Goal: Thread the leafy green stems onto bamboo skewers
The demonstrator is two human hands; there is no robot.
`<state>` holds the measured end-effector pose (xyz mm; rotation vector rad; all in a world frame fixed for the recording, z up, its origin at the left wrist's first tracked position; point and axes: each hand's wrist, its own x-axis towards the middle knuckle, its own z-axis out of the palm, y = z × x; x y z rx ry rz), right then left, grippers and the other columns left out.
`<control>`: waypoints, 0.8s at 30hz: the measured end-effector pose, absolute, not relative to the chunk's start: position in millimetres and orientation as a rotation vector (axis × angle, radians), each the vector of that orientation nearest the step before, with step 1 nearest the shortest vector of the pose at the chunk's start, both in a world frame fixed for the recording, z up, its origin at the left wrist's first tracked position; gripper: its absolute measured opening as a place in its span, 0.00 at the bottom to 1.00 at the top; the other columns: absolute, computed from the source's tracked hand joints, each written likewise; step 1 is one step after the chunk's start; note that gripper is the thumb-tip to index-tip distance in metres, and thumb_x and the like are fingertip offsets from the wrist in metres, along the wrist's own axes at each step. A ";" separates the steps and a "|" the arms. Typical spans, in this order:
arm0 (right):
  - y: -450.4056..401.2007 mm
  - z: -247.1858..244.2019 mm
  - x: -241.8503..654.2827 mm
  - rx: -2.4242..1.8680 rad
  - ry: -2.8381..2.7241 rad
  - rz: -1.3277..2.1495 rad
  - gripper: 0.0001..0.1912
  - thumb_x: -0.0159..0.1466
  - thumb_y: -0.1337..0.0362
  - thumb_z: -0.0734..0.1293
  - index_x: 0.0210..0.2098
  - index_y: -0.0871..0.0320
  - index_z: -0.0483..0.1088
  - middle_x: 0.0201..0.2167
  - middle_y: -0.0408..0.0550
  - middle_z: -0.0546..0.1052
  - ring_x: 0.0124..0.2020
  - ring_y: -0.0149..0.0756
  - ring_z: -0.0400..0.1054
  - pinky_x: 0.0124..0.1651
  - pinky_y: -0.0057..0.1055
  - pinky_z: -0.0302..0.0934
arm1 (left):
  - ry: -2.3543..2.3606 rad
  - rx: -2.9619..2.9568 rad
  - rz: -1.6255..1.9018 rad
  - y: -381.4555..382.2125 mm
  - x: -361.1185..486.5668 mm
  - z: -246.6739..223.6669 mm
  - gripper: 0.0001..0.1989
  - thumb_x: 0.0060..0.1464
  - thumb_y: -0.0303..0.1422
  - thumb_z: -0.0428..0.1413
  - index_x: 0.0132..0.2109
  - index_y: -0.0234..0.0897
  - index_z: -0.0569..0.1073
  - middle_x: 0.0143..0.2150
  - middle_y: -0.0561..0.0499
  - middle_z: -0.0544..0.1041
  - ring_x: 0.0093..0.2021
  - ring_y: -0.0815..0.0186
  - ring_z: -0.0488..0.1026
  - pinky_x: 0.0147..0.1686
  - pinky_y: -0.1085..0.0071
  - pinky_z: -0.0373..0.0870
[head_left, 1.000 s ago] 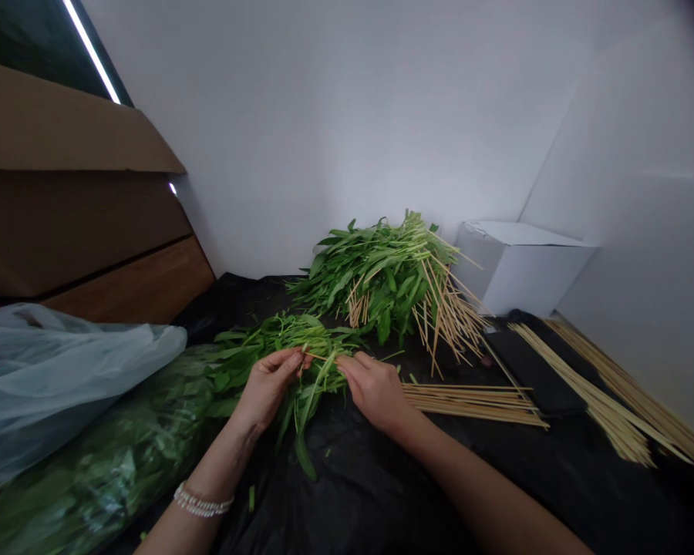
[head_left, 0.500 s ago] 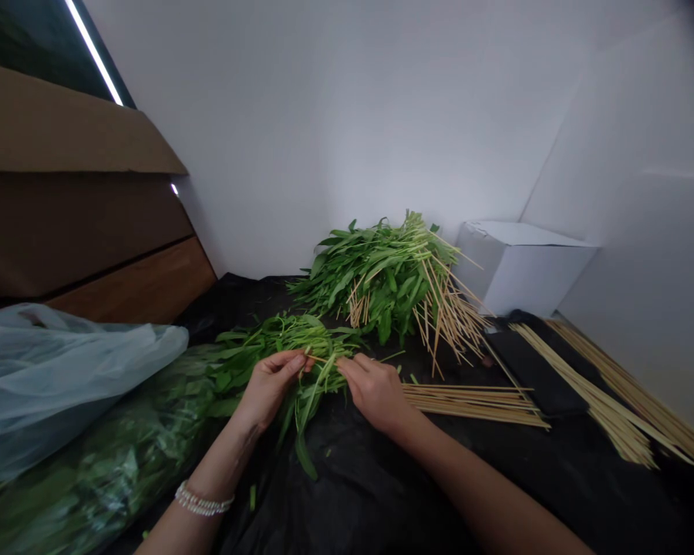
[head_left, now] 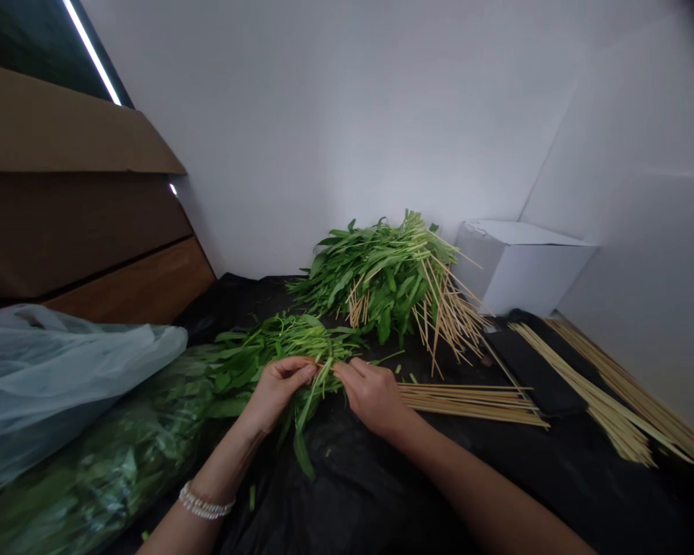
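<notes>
My left hand pinches one end of a thin orange strand at a bunch of leafy green stems. Opposite it, my right hand is closed at the strand's other side, fingertips against the stems. The strand is too small to tell its exact kind. The stems cross between my two hands, and one long leaf hangs down toward me. Loose leafy greens lie just behind and left of my left hand. Beside my right hand lies a row of thin wooden sticks.
Behind my hands is a heap of greens with wooden sticks poking out. A white box, a black flat object and more sticks are at right. At left lies a clear bag of greens under pale plastic.
My left hand has shifted slightly toward the right, its fingers nearer the stems. My right hand has moved a little left, so less strand shows between them.
</notes>
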<state>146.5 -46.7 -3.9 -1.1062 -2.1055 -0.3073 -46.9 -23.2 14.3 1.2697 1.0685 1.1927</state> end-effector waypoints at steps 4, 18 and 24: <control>-45.8 -1.5 149.3 -1.072 -2.109 -0.354 0.13 0.69 0.69 0.56 0.43 0.58 0.73 0.27 0.45 0.73 0.28 0.32 0.66 0.32 0.28 0.56 | 1.105 1.397 1.214 -24.0 -50.9 19.0 0.17 0.43 0.45 0.65 0.34 0.36 0.82 0.32 0.46 0.81 0.30 0.63 0.74 0.33 0.71 0.69; -44.4 13.7 164.3 -1.086 -1.986 -0.476 0.14 0.68 0.70 0.55 0.39 0.61 0.71 0.28 0.48 0.73 0.28 0.34 0.65 0.32 0.31 0.54 | 1.439 2.421 1.116 -20.8 -65.8 24.3 0.17 0.58 0.38 0.52 0.52 0.44 0.77 0.42 0.45 0.80 0.45 0.55 0.72 0.52 0.61 0.56; -43.1 14.0 164.6 -1.086 -1.975 -0.435 0.14 0.68 0.69 0.55 0.39 0.61 0.71 0.28 0.48 0.74 0.29 0.34 0.66 0.33 0.30 0.55 | 1.930 2.568 0.993 -15.3 -78.3 19.3 0.17 0.57 0.42 0.53 0.26 0.39 0.78 0.22 0.46 0.73 0.30 0.58 0.69 0.39 0.64 0.56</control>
